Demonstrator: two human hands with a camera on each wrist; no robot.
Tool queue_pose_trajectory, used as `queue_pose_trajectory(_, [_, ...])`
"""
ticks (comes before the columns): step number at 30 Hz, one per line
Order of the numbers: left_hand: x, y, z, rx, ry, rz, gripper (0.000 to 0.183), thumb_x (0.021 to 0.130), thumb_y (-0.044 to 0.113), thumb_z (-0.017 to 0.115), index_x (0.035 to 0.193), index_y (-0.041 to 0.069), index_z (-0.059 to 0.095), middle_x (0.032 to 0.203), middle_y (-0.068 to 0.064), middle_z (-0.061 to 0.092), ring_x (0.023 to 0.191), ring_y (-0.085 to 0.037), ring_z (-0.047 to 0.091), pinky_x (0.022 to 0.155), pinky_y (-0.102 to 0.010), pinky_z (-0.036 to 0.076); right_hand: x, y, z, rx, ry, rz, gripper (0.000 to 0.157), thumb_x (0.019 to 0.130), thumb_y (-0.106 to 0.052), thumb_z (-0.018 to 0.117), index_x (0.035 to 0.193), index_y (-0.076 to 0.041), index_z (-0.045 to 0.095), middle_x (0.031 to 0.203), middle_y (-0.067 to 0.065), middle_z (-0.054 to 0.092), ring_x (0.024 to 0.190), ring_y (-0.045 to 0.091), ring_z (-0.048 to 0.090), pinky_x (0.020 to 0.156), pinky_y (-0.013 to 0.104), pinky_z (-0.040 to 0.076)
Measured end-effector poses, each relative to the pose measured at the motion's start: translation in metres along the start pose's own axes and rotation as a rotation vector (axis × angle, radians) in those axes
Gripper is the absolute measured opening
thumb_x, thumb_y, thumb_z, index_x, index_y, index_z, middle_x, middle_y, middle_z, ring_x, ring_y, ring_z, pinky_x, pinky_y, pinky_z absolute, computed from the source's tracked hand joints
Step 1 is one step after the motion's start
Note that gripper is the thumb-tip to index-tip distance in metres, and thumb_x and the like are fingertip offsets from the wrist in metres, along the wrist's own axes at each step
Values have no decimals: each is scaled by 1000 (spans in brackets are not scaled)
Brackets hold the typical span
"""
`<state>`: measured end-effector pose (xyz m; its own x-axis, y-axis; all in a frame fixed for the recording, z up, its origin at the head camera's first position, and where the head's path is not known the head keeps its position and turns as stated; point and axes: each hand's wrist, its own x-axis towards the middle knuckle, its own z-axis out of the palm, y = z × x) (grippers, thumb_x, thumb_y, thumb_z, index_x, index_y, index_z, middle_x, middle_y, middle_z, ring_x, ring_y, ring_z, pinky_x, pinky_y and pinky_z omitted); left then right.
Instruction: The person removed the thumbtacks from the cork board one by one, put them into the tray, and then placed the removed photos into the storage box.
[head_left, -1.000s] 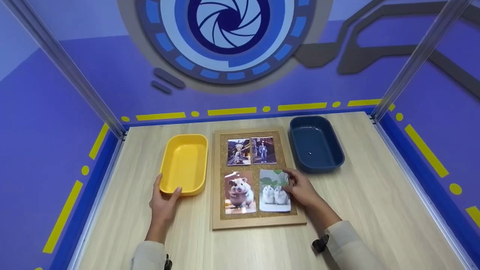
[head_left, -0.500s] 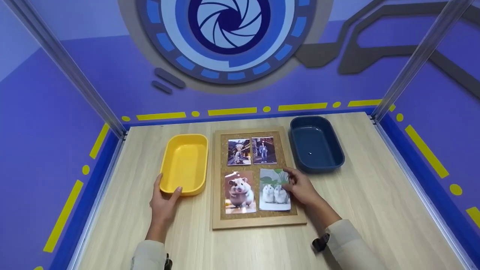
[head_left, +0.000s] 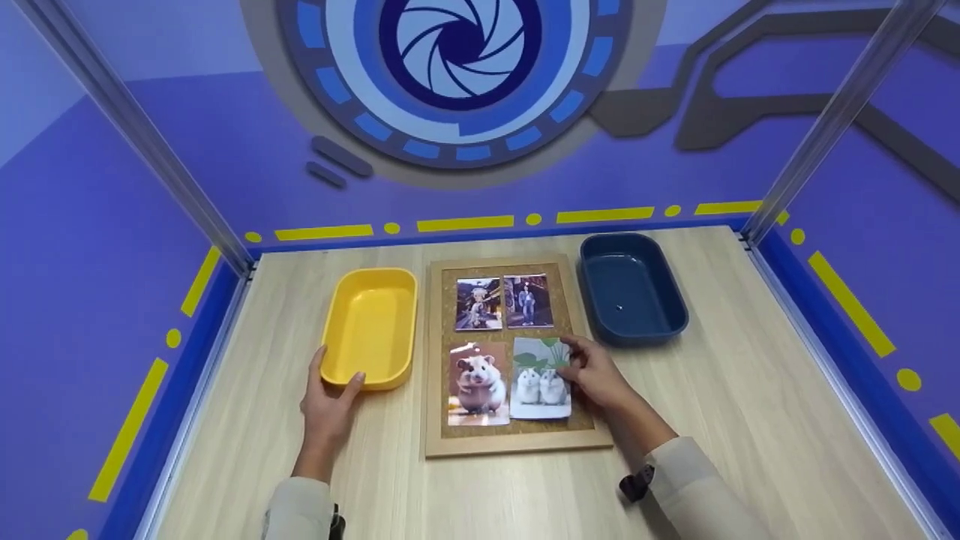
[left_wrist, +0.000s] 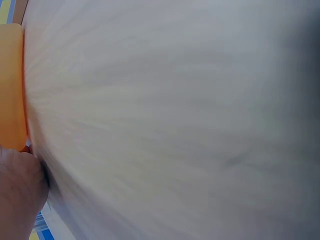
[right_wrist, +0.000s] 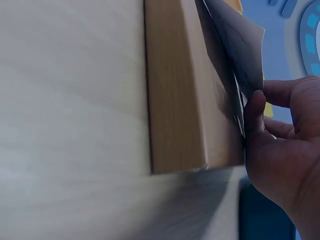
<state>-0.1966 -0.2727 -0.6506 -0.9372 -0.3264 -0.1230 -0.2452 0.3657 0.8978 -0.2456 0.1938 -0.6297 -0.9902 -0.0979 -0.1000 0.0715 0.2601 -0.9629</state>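
Note:
My right hand (head_left: 600, 377) pinches the right edge of a photo of two white hamsters (head_left: 537, 394) over the lower right of a wood-framed corkboard (head_left: 517, 444). In the right wrist view that photo (right_wrist: 242, 37) is bent and stands off the board between thumb and fingers. To its left on the board lies a photo of one brown and white hamster (head_left: 480, 386). Holding the near left corner of a yellow tray (head_left: 369, 330), my left hand (head_left: 328, 420) has its thumb over the rim. The left wrist view shows only part of that tray (left_wrist: 11, 85).
Two smaller photos of people, a left one (head_left: 478, 306) and a right one (head_left: 529, 301), lie on the board's upper half. A dark blue tray (head_left: 634, 296) stands right of the board on the wooden table (head_left: 517, 502). Blue-purple panels (head_left: 202, 150) enclose the back and sides.
My right hand has shifted slightly left with the two-hamster photo, bringing it closer to the single-hamster photo. The left hand keeps its hold on the yellow tray.

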Motion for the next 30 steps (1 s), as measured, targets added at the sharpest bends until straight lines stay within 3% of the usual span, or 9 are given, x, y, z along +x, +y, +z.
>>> queue_pose_trajectory(13, [0, 1, 1, 4, 6, 3, 96, 97, 60, 71, 171, 41, 12, 181, -6, 19, 166, -37, 16, 134, -67, 6, 4, -20, -1, -3, 12, -24, 63, 90, 6, 72, 150, 10, 52, 109, 19, 59, 67, 9, 53, 54, 22, 45])
queue_pose_trajectory(20, [-1, 1, 1, 4, 3, -1, 97, 97, 63, 69, 171, 42, 11, 181, -5, 18, 166, -37, 17, 134, -67, 5, 7, -25, -5, -4, 28, 8, 62, 92, 5, 71, 151, 5, 53, 104, 16, 61, 63, 11, 56, 48, 26, 47])
queue_pose_trajectory(24, [-1, 1, 1, -1, -1, -19, 98, 95, 66, 69, 171, 45, 10, 182, -3, 17, 167, -36, 15, 134, -68, 4, 11, -27, -4, 6, 33, -2, 59, 93, 5, 69, 150, 6, 53, 112, 18, 58, 66, 11, 55, 52, 24, 48])
queue_pose_trajectory(30, [-1, 0, 0, 0, 0, -19, 97, 96, 65, 69, 170, 46, 11, 182, -3, 17, 168, -34, 15, 135, -67, 7, 15, -34, 2, 40, 32, -36, 59, 92, 7, 69, 149, 8, 54, 112, 18, 55, 66, 7, 53, 55, 20, 47])
